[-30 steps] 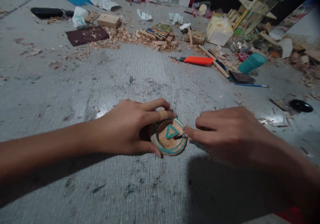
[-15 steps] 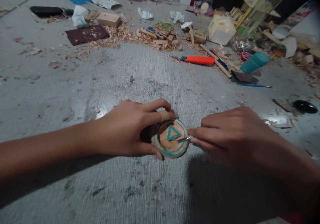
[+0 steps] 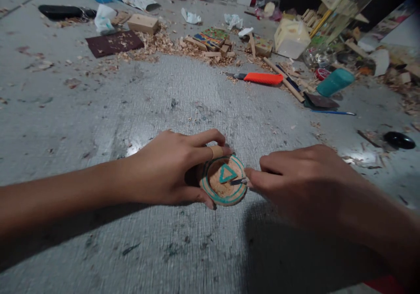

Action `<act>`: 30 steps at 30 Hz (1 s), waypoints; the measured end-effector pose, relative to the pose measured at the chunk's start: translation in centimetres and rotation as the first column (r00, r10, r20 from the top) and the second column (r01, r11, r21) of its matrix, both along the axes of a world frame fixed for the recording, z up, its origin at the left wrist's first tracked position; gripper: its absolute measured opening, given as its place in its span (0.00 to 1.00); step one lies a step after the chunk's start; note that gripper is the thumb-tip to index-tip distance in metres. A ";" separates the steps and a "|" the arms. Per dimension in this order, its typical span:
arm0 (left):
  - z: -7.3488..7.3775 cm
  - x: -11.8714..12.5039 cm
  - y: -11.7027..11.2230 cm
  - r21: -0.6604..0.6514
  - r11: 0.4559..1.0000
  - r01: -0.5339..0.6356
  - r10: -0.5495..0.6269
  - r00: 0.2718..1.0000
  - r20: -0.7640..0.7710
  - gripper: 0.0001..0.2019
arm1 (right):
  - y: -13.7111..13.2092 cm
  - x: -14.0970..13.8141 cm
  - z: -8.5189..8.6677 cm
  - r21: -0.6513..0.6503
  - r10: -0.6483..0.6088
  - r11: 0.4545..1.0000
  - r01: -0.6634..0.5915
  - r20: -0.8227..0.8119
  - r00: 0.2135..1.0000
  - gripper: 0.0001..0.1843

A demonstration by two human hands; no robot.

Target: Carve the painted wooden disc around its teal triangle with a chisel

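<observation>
A round wooden disc [image 3: 220,188] lies on the grey floor, marked with teal rings and a teal triangle in its middle. My left hand [image 3: 164,169] grips the disc's left rim between thumb and fingers; one finger has a bandage on it. My right hand [image 3: 295,182] is closed in a pinch on a small carving blade [image 3: 238,181], whose metal tip rests on the disc just right of the triangle. Most of the tool is hidden inside my fingers.
An orange-handled knife [image 3: 260,78] and a teal cup [image 3: 334,82] lie beyond the disc. Wood shavings, wooden blocks [image 3: 143,23], a sheet of dark sandpaper [image 3: 114,43] and a painted block [image 3: 213,36] clutter the far floor. A black lid [image 3: 398,140] sits at the right.
The blade tip drew back to the right half a second ago and has now returned onto the disc beside the triangle. My left hand has kept its grip.
</observation>
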State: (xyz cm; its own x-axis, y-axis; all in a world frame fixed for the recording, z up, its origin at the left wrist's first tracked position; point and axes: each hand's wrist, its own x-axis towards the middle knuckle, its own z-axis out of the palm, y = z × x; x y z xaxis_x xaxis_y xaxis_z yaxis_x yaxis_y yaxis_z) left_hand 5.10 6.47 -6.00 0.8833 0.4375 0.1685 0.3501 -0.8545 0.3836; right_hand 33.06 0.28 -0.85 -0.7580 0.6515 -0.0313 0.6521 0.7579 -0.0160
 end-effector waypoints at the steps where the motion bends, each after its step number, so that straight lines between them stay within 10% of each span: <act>1: 0.0 0.0 0.0 -0.001 1.000 0.000 0.000 1.000 -0.002 0.38 | 0.1 0.1 0.0 0.009 0.014 1.000 -0.014 -0.006 1.000 0.12; 9: 0.1 -0.2 0.0 -0.038 0.999 -0.013 0.013 1.000 -0.002 0.37 | 0.6 0.6 -1.1 0.127 0.092 0.989 -0.081 -0.086 0.992 0.11; 23: -0.1 0.0 0.1 -0.039 0.999 -0.038 0.039 0.999 0.023 0.41 | 1.1 0.9 -0.6 -0.294 -0.125 0.955 0.029 -0.314 0.941 0.07; 30: -0.5 -0.2 0.5 -0.055 0.998 -0.028 0.032 0.997 0.073 0.43 | 0.5 0.5 -1.2 -0.108 0.007 0.993 -0.043 -0.312 0.950 0.09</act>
